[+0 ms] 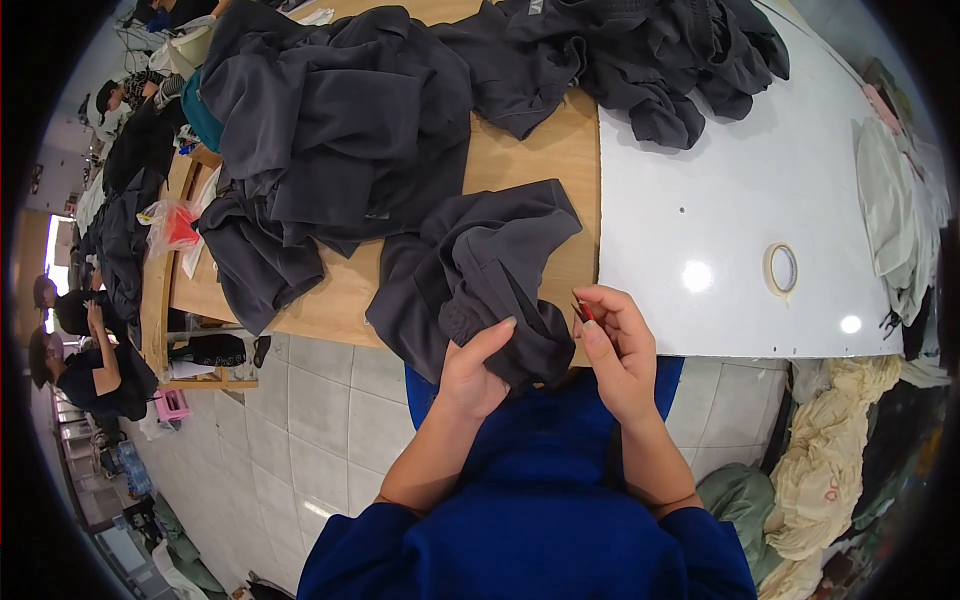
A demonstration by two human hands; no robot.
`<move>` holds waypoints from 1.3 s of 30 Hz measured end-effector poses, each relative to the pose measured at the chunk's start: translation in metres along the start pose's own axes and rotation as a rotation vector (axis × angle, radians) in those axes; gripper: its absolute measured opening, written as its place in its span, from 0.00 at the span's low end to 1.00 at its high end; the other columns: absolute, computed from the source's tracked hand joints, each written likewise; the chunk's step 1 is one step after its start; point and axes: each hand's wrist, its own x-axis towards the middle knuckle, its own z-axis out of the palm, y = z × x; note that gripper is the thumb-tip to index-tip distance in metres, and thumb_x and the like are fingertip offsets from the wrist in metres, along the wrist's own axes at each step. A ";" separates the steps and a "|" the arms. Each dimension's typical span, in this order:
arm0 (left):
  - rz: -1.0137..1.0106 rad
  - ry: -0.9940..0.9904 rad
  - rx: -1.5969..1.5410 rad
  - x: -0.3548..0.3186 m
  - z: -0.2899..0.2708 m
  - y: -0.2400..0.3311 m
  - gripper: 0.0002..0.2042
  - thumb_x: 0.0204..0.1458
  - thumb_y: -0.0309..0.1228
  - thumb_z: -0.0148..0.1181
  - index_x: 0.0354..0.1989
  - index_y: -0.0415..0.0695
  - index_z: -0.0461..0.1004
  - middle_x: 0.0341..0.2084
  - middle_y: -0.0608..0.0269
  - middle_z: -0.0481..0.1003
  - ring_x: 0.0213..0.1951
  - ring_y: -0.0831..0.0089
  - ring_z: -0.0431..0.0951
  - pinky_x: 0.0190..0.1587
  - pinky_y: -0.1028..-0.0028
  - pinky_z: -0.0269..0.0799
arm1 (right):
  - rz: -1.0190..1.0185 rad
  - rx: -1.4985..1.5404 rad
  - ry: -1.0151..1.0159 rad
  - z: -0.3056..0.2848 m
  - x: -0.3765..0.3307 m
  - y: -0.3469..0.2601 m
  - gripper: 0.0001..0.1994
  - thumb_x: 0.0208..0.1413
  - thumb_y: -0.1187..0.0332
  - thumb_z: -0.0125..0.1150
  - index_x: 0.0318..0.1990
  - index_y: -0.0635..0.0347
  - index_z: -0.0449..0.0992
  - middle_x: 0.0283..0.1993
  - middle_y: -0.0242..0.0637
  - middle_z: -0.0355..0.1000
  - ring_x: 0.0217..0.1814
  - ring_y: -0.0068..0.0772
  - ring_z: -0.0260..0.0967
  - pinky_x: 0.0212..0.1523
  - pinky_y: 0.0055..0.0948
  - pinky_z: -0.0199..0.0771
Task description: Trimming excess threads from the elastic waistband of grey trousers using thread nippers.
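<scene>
My left hand (478,372) is closed on a dark grey garment (480,255), its thumb lying on top of the bunched cloth. The garment has a gathered, elastic-looking band near that thumb and spreads over the near edge of the wooden table (570,240). Just right of the cloth, my right hand (622,352) pinches small red-handled thread snips (587,312). Their dark points face up and left, apart from the fabric. Part of the snips is hidden by the fingers.
A large heap of dark grey garments (340,120) covers the far left of the table, with more clothes (680,60) at the far right. On the white board (730,220) lies a tape roll (780,269). Cream fabric bundles (825,460) stand right. Other people (95,345) are at left.
</scene>
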 end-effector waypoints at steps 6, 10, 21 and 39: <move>-0.106 -0.072 -0.147 0.000 -0.009 -0.002 0.20 0.50 0.24 0.45 0.53 0.34 0.61 0.46 0.52 0.71 0.47 0.61 0.73 0.52 0.66 0.67 | 0.009 -0.073 -0.101 0.011 0.003 -0.007 0.14 0.53 0.76 0.55 0.48 0.66 0.69 0.32 0.27 0.67 0.31 0.11 0.59 0.32 0.12 0.58; -0.118 -0.153 -0.183 0.000 -0.011 -0.004 0.20 0.50 0.25 0.45 0.54 0.33 0.61 0.48 0.51 0.69 0.49 0.61 0.71 0.53 0.65 0.66 | -0.092 -0.177 0.024 0.017 -0.002 0.003 0.07 0.50 0.78 0.60 0.38 0.65 0.74 0.31 0.26 0.70 0.30 0.10 0.61 0.31 0.10 0.60; -0.045 -0.125 -0.104 0.003 -0.008 -0.002 0.20 0.49 0.22 0.49 0.54 0.37 0.61 0.47 0.56 0.69 0.49 0.65 0.71 0.53 0.66 0.66 | 0.039 0.180 0.075 0.008 -0.006 0.008 0.11 0.55 0.75 0.55 0.44 0.64 0.64 0.37 0.30 0.65 0.36 0.15 0.59 0.37 0.15 0.60; -0.037 -0.079 0.018 0.005 -0.006 -0.001 0.15 0.52 0.21 0.52 0.50 0.37 0.65 0.43 0.58 0.72 0.44 0.69 0.74 0.47 0.71 0.71 | -0.075 -0.266 0.024 0.002 0.000 -0.006 0.11 0.46 0.78 0.64 0.39 0.66 0.75 0.33 0.37 0.73 0.33 0.20 0.71 0.34 0.16 0.70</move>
